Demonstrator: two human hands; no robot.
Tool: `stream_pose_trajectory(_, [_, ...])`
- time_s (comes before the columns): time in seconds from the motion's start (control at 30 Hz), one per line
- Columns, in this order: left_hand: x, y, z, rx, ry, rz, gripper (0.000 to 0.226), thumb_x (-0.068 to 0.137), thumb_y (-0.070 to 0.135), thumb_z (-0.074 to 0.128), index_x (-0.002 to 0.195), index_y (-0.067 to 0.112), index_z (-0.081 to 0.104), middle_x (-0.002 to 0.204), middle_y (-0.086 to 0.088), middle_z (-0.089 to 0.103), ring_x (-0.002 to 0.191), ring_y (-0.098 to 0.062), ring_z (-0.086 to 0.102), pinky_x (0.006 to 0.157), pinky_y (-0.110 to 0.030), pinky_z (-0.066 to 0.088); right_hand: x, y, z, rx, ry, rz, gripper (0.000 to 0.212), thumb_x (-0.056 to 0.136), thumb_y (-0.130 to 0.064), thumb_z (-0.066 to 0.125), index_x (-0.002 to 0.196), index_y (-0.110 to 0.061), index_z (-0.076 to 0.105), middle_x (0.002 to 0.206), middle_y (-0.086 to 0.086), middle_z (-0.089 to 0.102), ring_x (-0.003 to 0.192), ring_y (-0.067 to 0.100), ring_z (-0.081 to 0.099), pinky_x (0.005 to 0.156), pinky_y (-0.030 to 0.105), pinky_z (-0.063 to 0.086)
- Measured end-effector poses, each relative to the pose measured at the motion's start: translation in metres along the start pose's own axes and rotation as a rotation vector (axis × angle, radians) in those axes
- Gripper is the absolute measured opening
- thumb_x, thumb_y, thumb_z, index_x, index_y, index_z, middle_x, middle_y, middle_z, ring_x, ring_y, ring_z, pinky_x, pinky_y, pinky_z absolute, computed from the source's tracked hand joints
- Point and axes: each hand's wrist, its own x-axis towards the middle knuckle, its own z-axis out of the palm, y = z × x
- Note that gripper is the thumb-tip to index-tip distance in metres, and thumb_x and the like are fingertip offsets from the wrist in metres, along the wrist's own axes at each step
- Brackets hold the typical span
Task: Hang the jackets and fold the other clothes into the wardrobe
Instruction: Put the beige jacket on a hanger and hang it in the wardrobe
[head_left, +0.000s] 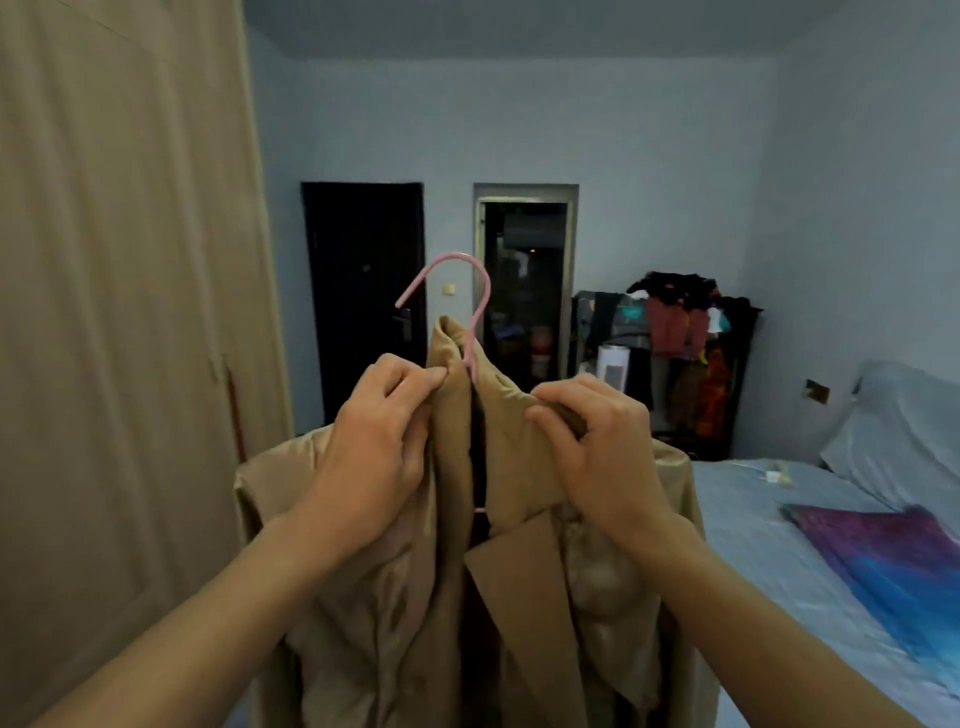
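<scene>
A tan jacket (514, 597) with a shiny lining hangs on a pink hanger (470, 291), held up in front of me at chest height. Only the hanger's hook and a bit of its bar show; the rest is inside the jacket. My left hand (376, 431) pinches the collar on the left of the hook. My right hand (597, 441) grips the collar and shoulder on the right side. The beige wardrobe (119, 312) fills the left of the view, right beside the jacket.
A bed (769, 535) with a blue sheet and a purple-blue cloth (893, 561) lies at the right. At the back stand a dark door (363, 291), an open doorway (524, 291) and a rack piled with clothes (680, 353).
</scene>
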Motion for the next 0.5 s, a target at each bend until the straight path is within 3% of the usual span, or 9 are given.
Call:
stream_pose_trajectory(0.27, [-0.059,0.025,-0.107,0.263,0.134,-0.091,0.023,0.093,0.002,0.055,0.112,0.004,0.068,0.101,-0.005,0.060,0.092,-0.016,0.057,0.085,-0.015,0.043,-0.010,-0.087,0.027,0.275,-0.128,-0.094,0.007,0.088,-0.018,0.073,0.094,-0.016,0.072,0.086,-0.008,0.064,0.080,0.001,0.059,0.074,0.010,0.046])
stream_pose_trajectory(0.4, [-0.088,0.026,-0.182,0.382,0.204,-0.139,0.025,0.090,0.000,0.062,0.112,0.010,0.067,0.103,0.004,0.060,0.094,-0.009,0.055,0.088,-0.010,0.040,-0.007,-0.156,0.051,0.389,-0.160,-0.161,0.007,0.088,-0.019,0.072,0.094,-0.015,0.071,0.085,-0.008,0.064,0.080,0.000,0.059,0.072,0.011,0.046])
stream_pose_trajectory(0.5, [-0.113,0.026,-0.243,0.477,0.250,-0.147,0.022,0.091,0.004,0.060,0.109,0.016,0.065,0.098,0.017,0.050,0.090,-0.001,0.048,0.084,-0.007,0.036,-0.010,-0.215,0.072,0.459,-0.175,-0.216,0.009,0.087,-0.018,0.072,0.096,-0.014,0.070,0.089,-0.007,0.062,0.082,0.002,0.059,0.073,0.017,0.050])
